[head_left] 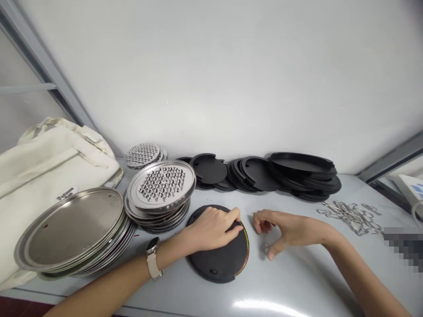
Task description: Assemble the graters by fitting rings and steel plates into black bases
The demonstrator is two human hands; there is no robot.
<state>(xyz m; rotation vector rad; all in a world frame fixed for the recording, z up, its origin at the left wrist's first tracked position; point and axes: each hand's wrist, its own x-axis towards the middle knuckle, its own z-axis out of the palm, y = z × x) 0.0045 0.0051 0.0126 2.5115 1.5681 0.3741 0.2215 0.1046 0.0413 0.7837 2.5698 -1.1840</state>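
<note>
Grips with the left hand (214,226), closed at the upper right edge of a flat, round black disc (220,262), just below the centre of the frame, flat on the grey tabletop (264,295). Shows a thin yellow and red line along the disc's right edge. Wears a watch with a pale strap (152,253) on the left wrist. Holds the right hand (292,229) half open to the right of the disc, apart from it, with fingers curled and thumb spread, beside a small shiny item (266,248); cannot tell if touching it. Has a loose heap of silvery wire pieces (353,218) at right. Has overlapping black notched discs (261,171) along the wall, from upper centre to right of centre. Has a stack of round metal trays (72,229) at lower left, next to a pile of round metal discs with raised grater-like teeth on top (161,185), and a cream cloth bag (56,154) behind, at the left edge.
</note>
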